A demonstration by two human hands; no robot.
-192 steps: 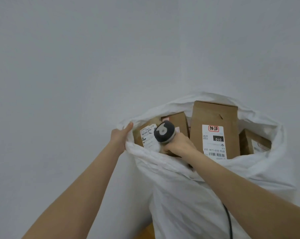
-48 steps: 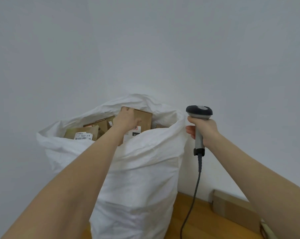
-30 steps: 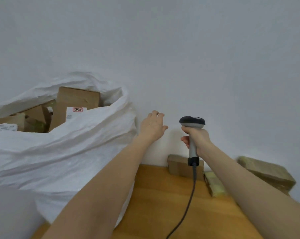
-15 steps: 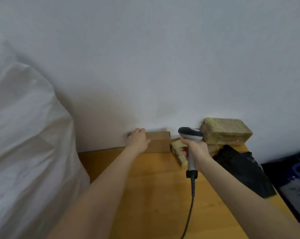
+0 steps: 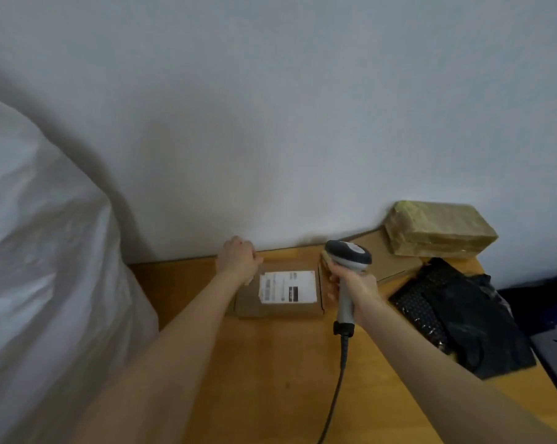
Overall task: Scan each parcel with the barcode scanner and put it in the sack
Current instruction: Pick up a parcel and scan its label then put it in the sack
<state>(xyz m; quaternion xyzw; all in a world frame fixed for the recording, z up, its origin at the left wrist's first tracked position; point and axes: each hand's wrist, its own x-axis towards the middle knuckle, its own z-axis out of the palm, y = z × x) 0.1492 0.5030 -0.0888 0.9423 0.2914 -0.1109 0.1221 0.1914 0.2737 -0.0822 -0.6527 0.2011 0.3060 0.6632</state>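
Scan step, we judge. Our left hand (image 5: 238,261) curls over the far corner of the cardboard parcel (image 5: 272,310), which lies label-up on the counter (image 5: 270,363). Our right hand (image 5: 354,283) grips the barcode scanner (image 5: 347,251). Next we must aim at the label (image 5: 286,287).

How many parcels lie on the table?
4: labelled cardboard box at the left hand, flat carton behind the barcode scanner, yellow-taped parcel by the wall, black mailer bag rightmost. Others may be hidden.
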